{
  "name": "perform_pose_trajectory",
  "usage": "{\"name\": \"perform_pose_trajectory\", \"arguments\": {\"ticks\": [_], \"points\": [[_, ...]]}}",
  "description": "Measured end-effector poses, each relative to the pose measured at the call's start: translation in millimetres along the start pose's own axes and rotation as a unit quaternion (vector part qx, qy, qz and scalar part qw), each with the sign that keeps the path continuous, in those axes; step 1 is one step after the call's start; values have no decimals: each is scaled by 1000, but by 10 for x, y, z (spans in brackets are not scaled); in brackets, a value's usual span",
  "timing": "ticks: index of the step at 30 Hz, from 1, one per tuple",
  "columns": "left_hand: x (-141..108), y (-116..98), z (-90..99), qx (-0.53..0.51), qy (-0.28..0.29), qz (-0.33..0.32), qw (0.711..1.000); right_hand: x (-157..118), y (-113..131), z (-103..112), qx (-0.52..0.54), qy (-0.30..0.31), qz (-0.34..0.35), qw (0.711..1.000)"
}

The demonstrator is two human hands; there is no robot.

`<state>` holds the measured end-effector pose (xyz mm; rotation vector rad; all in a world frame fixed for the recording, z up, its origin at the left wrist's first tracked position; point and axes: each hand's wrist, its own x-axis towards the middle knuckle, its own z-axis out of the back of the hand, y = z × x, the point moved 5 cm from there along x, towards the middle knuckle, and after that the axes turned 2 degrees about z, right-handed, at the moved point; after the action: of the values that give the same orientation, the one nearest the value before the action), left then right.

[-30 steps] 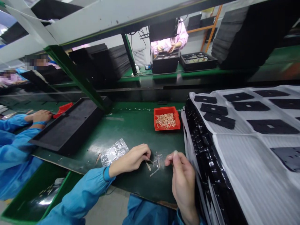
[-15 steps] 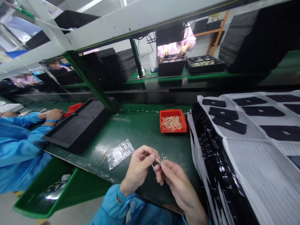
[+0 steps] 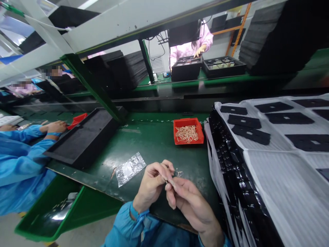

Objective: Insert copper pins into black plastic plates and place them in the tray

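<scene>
My left hand (image 3: 154,181) and my right hand (image 3: 191,199) meet above the green worktop (image 3: 151,133), thumbs and fingers pinched together. Whatever lies between the fingertips is too small and too covered to name. A few tiny pale pieces (image 3: 179,173) lie on the worktop just behind my right hand. Left of my hands, a clear plastic bag (image 3: 130,169) lies flat. Farther back stands a red bin (image 3: 189,142) holding a heap of small, thin beige pieces (image 3: 186,133).
On the right rises a tall stack of white-lined sheets with dark flat pieces (image 3: 277,137). A black foam tray (image 3: 79,140) sits at the left, beside a co-worker's blue sleeves (image 3: 23,154). Below the edge hangs a green bin (image 3: 48,219). A green post (image 3: 89,89) stands behind.
My fingertips have drawn closer together, and the thin beige strip seen by my left fingers is now covered. Across the bench, the person in pink has moved a hand over the black box.
</scene>
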<state>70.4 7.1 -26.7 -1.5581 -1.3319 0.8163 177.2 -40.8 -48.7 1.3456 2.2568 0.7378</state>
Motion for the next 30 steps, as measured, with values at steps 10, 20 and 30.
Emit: {"name": "perform_pose_trajectory", "arguments": {"ticks": [10, 20, 30], "points": [[24, -16, -19, -1, 31, -34, 999, 13, -30, 13, 15, -6, -2, 1000], [14, -34, 5, 64, 34, -52, 996, 23, 3, 59, -2, -36, 29, 999], [-454, -383, 6, 348, -134, -237, 897, -72, 20, 166, -179, -177, 197, 948]]}}
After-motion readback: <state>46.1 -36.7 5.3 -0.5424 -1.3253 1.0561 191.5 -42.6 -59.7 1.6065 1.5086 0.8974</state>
